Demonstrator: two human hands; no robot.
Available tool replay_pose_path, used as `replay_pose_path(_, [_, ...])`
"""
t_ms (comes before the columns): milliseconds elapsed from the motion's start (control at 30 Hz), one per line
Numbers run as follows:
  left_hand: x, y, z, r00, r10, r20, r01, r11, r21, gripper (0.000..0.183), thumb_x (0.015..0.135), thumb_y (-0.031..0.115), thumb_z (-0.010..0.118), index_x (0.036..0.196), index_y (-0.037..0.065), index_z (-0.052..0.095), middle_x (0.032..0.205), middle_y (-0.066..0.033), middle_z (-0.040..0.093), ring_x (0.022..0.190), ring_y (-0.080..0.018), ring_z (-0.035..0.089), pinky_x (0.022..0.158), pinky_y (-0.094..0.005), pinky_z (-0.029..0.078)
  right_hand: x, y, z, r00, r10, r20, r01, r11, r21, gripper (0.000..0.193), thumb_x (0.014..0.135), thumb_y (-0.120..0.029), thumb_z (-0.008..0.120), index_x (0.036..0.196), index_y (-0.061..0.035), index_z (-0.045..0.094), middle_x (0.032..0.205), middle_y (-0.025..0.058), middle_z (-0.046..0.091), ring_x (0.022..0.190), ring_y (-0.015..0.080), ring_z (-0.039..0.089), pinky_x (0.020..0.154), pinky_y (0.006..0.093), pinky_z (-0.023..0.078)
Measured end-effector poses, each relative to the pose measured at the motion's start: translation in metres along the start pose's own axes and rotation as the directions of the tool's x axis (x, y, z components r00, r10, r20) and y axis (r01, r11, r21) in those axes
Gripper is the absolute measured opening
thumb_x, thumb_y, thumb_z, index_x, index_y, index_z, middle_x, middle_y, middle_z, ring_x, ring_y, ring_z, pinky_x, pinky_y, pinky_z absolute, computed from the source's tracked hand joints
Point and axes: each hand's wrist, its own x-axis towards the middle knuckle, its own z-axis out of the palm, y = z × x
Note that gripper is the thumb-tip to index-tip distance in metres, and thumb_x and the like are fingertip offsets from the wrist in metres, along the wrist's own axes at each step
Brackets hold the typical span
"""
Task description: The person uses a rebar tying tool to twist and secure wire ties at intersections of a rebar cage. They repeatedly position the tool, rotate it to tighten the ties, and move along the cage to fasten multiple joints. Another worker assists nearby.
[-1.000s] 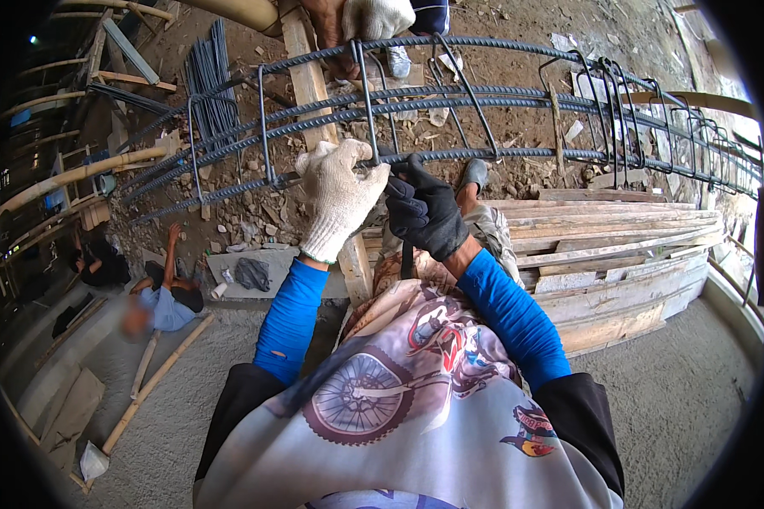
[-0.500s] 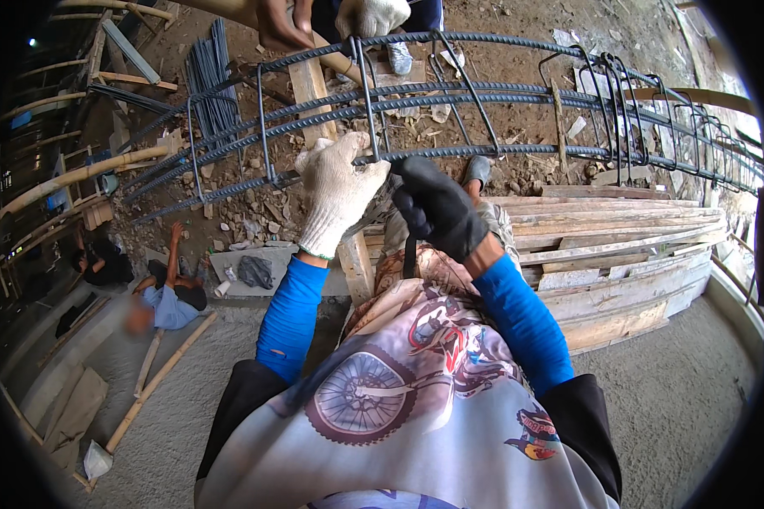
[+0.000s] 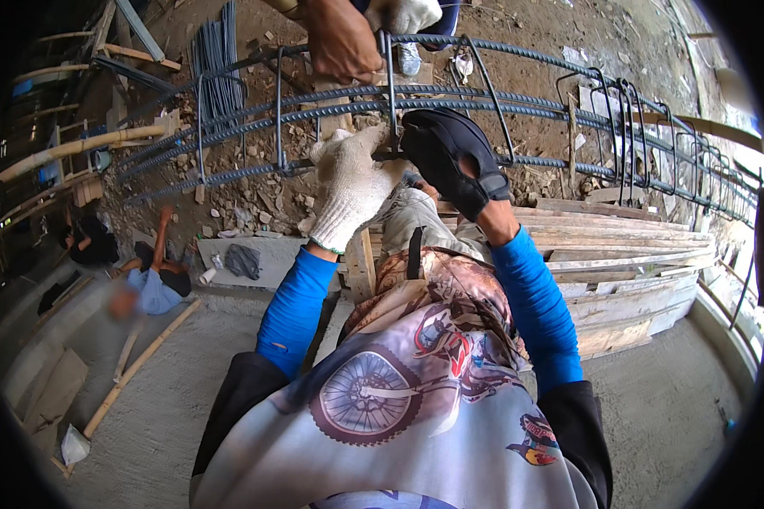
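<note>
A long cage of ribbed rebar [image 3: 314,116], with square stirrups tied around its bars, stretches across in front of me. My left hand [image 3: 348,174], in a white knitted glove, is closed on the near rebar at the lower end of a stirrup [image 3: 391,85]. Just right of it, my right hand [image 3: 457,161] in a black glove is closed by the same joint. Its fingertips are turned away, and whatever they hold is hidden. Across the cage, another person's bare hand [image 3: 339,38] and white-gloved hand [image 3: 403,13] are at the same stirrup's upper end.
Stacked wooden planks [image 3: 620,242] lie to the right, beside a concrete ledge. A bundle of thin steel rods [image 3: 218,72] rests beyond the cage at left. Two people are low at the far left, one in a blue shirt [image 3: 160,293], near bamboo poles [image 3: 140,386]. Rubble covers the dirt.
My right hand has turned and risen slightly to the right, showing more of its glove. My left hand stays at the joint. The other person's bare hand has come down closer to the stirrup.
</note>
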Motion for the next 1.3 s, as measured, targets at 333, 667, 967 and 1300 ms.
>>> replay_pose_path(333, [-0.002, -0.009, -0.004, 0.999, -0.009, 0.046, 0.005, 0.996, 0.087, 0.027, 0.081, 0.028, 0.082, 0.103, 0.014, 0.079, 0.092, -0.0077, 0.077, 0.089, -0.0295, 0.066, 0.089, -0.0454, 0.046, -0.008, -0.014, 0.014, 0.996, 0.035, 0.086, -0.008, 0.955, -0.297, 0.028, 0.088, -0.011, 0.078, 0.115, -0.0034, 0.075, 0.107, 0.0174, 0.073, 0.094, 0.0375, 0.072, 0.082, 0.0429, 0.059])
replay_pose_path(667, [0.014, -0.015, -0.016, 0.979, 0.022, 0.204, -0.069, 0.972, 0.226, 0.026, 0.094, 0.035, 0.065, 0.101, 0.013, 0.078, 0.088, -0.0124, 0.074, 0.089, -0.0347, 0.07, 0.092, -0.0513, 0.046, -0.046, -0.03, 0.04, 0.984, 0.177, 0.0, -0.165, 0.917, -0.363, 0.041, 0.088, -0.01, 0.079, 0.128, -0.0048, 0.073, 0.118, 0.0162, 0.071, 0.094, 0.0317, 0.074, 0.082, 0.0379, 0.06])
replay_pose_path(967, [0.033, 0.003, -0.027, 0.928, -0.176, 0.327, 0.134, 0.98, 0.148, 0.041, 0.085, 0.048, 0.078, 0.079, 0.007, 0.071, 0.069, -0.0104, 0.065, 0.066, -0.0238, 0.065, 0.066, -0.0436, 0.053, -0.06, -0.038, 0.063, 0.978, 0.209, 0.021, -0.181, 0.888, -0.423, 0.061, 0.082, -0.018, 0.082, 0.137, 0.0005, 0.064, 0.107, 0.0177, 0.067, 0.098, 0.0375, 0.066, 0.087, 0.0475, 0.054])
replay_pose_path(1300, [0.036, 0.007, -0.026, 0.913, -0.245, 0.326, 0.149, 0.945, 0.292, 0.041, 0.088, 0.05, 0.078, 0.086, 0.009, 0.079, 0.069, -0.0118, 0.069, 0.068, -0.0263, 0.071, 0.068, -0.0445, 0.056, -0.077, -0.028, 0.062, 0.979, 0.175, -0.103, -0.193, 0.962, -0.192, 0.04, 0.087, -0.02, 0.078, 0.117, 0.0037, 0.066, 0.101, 0.024, 0.067, 0.094, 0.0441, 0.066, 0.086, 0.0502, 0.052])
